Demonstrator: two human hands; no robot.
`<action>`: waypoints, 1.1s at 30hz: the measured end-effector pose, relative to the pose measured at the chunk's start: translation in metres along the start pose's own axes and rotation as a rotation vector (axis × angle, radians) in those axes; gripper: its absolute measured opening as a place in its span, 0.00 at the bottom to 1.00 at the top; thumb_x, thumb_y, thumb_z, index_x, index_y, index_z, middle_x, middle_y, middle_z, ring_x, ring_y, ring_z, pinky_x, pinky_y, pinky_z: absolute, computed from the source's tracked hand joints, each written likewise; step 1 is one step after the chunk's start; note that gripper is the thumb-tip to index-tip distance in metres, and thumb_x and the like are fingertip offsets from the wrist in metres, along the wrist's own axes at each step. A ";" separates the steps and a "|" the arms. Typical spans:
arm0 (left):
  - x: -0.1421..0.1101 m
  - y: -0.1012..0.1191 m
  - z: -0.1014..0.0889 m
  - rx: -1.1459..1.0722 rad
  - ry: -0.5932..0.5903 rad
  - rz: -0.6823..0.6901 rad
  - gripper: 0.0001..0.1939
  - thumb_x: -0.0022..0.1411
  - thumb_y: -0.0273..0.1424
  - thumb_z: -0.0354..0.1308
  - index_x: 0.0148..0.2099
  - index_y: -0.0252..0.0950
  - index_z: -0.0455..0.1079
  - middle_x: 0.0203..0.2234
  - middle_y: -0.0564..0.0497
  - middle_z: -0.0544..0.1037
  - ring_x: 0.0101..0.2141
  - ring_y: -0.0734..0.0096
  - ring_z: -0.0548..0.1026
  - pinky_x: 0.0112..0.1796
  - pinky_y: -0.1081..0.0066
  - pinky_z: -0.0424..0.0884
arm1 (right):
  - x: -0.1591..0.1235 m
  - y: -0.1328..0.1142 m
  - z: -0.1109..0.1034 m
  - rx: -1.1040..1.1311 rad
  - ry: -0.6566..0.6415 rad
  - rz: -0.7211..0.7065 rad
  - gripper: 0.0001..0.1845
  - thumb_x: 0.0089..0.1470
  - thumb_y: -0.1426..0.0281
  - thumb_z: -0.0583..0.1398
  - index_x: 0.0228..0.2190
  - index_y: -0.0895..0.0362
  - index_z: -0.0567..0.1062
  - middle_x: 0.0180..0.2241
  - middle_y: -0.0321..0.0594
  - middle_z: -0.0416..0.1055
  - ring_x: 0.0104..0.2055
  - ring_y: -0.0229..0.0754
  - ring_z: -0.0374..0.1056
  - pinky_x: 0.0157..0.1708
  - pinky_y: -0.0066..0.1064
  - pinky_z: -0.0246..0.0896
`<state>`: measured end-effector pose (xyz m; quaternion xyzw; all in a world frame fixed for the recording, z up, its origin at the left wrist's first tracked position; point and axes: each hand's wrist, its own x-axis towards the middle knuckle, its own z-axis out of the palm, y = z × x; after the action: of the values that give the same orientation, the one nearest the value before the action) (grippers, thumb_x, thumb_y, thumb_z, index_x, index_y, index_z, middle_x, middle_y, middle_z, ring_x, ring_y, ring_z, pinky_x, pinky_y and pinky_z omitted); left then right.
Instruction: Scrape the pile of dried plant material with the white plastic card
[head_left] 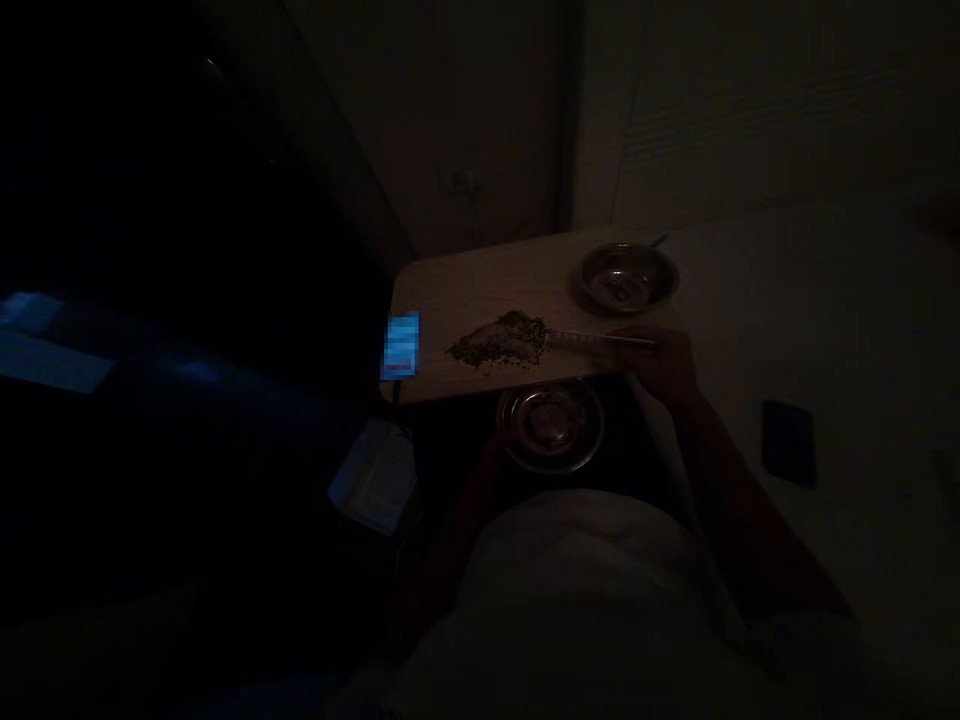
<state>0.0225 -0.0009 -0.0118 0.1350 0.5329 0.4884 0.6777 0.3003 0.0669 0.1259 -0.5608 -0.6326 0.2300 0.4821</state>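
The scene is very dark. My right hand (664,360) is closed around a knife (577,337), whose long pale blade has a row of marks and points left. Its tip touches the right side of a pile of dark chopped bits, like herbs (502,340), spread on a light wooden tabletop (435,285). Below the table's front edge, my left hand (498,447) grips the left rim of a shiny metal bowl (551,425); its fingers show only dimly. What lies inside that bowl is hard to make out.
A second metal bowl (628,278) stands at the table's back right, with a thin handle behind it. A lit screen (400,345) is at the left end. A dark phone-like slab (789,442) lies on a pale surface at right. A whitish container (377,475) sits lower left.
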 end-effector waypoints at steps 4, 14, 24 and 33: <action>0.000 0.003 0.004 0.080 -0.115 -0.023 0.21 0.34 0.34 0.72 0.35 0.33 0.79 0.35 0.42 0.83 0.52 0.38 0.71 0.54 0.51 0.63 | -0.001 0.000 -0.005 0.022 -0.077 -0.016 0.11 0.45 0.72 0.60 0.33 0.56 0.81 0.33 0.37 0.80 0.37 0.45 0.75 0.40 0.34 0.69; -0.002 0.007 0.015 0.120 -0.197 0.041 0.38 0.32 0.34 0.75 0.51 0.36 0.74 0.46 0.41 0.80 0.57 0.40 0.67 0.57 0.49 0.59 | -0.001 -0.002 -0.017 0.119 -0.184 -0.033 0.09 0.45 0.72 0.61 0.30 0.57 0.81 0.33 0.39 0.80 0.38 0.45 0.75 0.41 0.33 0.68; -0.007 0.011 0.021 0.015 -0.139 0.011 0.33 0.31 0.25 0.74 0.46 0.35 0.76 0.42 0.42 0.81 0.55 0.43 0.69 0.55 0.53 0.61 | -0.012 -0.003 -0.032 0.140 -0.308 -0.037 0.08 0.46 0.65 0.65 0.29 0.56 0.81 0.32 0.42 0.79 0.37 0.46 0.75 0.41 0.35 0.68; -0.005 0.009 0.012 -0.032 -0.110 -0.066 0.16 0.38 0.28 0.68 0.35 0.33 0.78 0.33 0.43 0.82 0.48 0.43 0.75 0.52 0.53 0.66 | -0.016 -0.007 -0.016 0.112 -0.075 0.041 0.13 0.45 0.64 0.66 0.33 0.57 0.80 0.34 0.41 0.79 0.35 0.45 0.74 0.35 0.34 0.69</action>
<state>0.0288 0.0030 0.0024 0.1333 0.4912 0.4661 0.7237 0.3093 0.0458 0.1334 -0.5371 -0.6246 0.2955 0.4838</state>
